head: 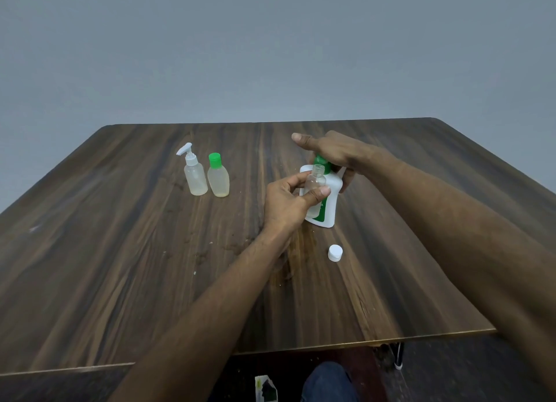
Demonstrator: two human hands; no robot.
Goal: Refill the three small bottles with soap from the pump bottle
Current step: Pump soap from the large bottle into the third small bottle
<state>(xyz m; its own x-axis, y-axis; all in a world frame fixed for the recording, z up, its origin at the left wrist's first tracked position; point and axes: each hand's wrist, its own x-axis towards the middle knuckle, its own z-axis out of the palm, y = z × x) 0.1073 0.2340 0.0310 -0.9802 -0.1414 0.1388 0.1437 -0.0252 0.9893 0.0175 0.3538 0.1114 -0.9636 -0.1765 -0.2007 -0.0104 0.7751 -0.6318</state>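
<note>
A white pump bottle (331, 203) with a green pump head stands right of the table's middle. My right hand (334, 150) lies over the pump head, palm down, thumb alongside the bottle's right side. My left hand (288, 203) grips a small clear uncapped bottle (316, 180) and holds its open neck up against the pump bottle, just under the green head. Further left stand two more small bottles: one with a white spray pump (194, 175) and one with a green cap (218, 177). A loose white cap (335, 252) lies on the table in front of the pump bottle.
The dark wooden table (120, 251) shows smears and small specks near its middle. A grey wall stands behind it. Below the near edge a knee in blue cloth (328, 380) and a small packet (264, 388) on the floor are visible.
</note>
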